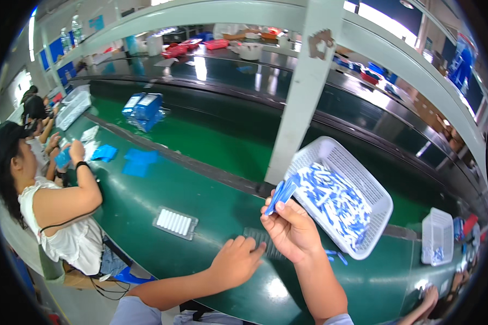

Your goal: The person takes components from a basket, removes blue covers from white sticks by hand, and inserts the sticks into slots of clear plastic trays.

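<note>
My right hand is raised and closed round a small bunch of slim blue sticks, pinched between thumb and fingers. Just behind it stands a white perforated basket heaped with small blue-and-white sticks. My left hand is low over the green work surface, palm down, its fingers bent and slightly apart; nothing shows in them. Beside its fingertips lies a dark ridged tray, partly hidden by my hands. To the left, a similar tray holds a row of several white tubes.
A few loose blue sticks lie below the basket. A white post rises behind it. Blue sheets and blue packs lie further left. A co-worker sits at left; a smaller basket stands at right, near another person's hand.
</note>
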The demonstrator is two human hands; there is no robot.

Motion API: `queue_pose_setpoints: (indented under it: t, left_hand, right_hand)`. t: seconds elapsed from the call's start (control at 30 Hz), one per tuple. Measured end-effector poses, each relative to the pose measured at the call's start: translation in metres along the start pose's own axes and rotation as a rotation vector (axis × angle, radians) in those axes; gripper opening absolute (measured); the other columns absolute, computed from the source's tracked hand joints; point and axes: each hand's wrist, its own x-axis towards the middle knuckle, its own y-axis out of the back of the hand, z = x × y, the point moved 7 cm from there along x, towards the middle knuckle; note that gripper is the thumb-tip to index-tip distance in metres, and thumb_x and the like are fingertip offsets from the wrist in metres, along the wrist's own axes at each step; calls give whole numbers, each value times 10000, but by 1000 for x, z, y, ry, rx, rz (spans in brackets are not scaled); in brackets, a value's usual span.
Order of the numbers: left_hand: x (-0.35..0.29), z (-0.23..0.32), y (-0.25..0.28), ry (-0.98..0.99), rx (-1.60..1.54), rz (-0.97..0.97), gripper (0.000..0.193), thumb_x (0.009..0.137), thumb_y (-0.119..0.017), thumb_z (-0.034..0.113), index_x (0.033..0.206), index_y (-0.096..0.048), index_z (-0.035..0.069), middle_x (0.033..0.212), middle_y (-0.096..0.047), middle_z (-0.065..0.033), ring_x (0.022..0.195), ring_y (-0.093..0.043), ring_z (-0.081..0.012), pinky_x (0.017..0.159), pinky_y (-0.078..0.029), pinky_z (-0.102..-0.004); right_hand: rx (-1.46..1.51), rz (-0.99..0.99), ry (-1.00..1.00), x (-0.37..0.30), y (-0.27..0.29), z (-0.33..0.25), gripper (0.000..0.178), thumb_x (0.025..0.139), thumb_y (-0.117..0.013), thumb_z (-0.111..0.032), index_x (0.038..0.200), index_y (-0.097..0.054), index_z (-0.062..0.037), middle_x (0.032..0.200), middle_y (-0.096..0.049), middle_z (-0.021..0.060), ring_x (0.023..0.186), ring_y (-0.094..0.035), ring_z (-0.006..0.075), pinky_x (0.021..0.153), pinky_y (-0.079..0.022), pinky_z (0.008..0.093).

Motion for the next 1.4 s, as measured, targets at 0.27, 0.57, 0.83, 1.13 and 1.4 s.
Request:
queue_pose_setpoints:
  t: [0.27, 0.57, 0.83, 1.13, 1.4]
  left_hand:
    - [-22, 23, 15, -56, -489, -8, 551, 885, -750, 251, 1366, -572, 53, 1131, -534, -112, 1011, -536, -254, 887, -463, -374]
    - [-42, 50, -38, 254, -1641, -185, 358, 1010, -618, 160, 1317, -538, -6, 1262, -628, -159, 1208, -599, -234, 1052, -464, -377]
    - [-53, 31, -49, 466, -1828, 153, 481, 1091, -358, 454, 1177, -566, 28, 1149, -668, -210, 1087, -671, -352, 974, -529, -493]
    - [-69, -23, -43, 1004, -2019, 581, 370, 1071, -467, 408, 1128, -613, 73, 933, -709, -95, 796, -694, -245, 669, -587, -370]
    - [-75, -20, -44, 774, -1881, -84, 170, 993, -652, 161, 1112, -623, 44, 757, -619, -92, 507, -473, -106, 420, -320, -248]
  right_hand:
    - [-328, 110, 19, -83, 16, -22, 218, 936, -650, -22, 1137, -664, 60, 1077, -676, 155, 991, -673, 272, 884, -565, 383]
    - [-1252, 44, 115, -158, 33, 66, 304, 909, -743, -154, 1180, -708, -21, 1146, -683, 129, 1025, -655, 206, 897, -514, 328]
    - [-1448, 299, 381, -158, 11, 79, 219, 849, -686, -29, 1067, -701, -6, 1043, -644, 183, 997, -629, 378, 868, -513, 424]
    - [-1889, 338, 634, -156, -16, 37, 531, 846, -791, -271, 1268, -621, 4, 1215, -622, 160, 1050, -622, 308, 916, -507, 400]
    - [-2341, 233, 133, -157, 48, 14, 754, 796, -798, -358, 1397, -501, -13, 1322, -564, 156, 1188, -526, 341, 1054, -346, 503]
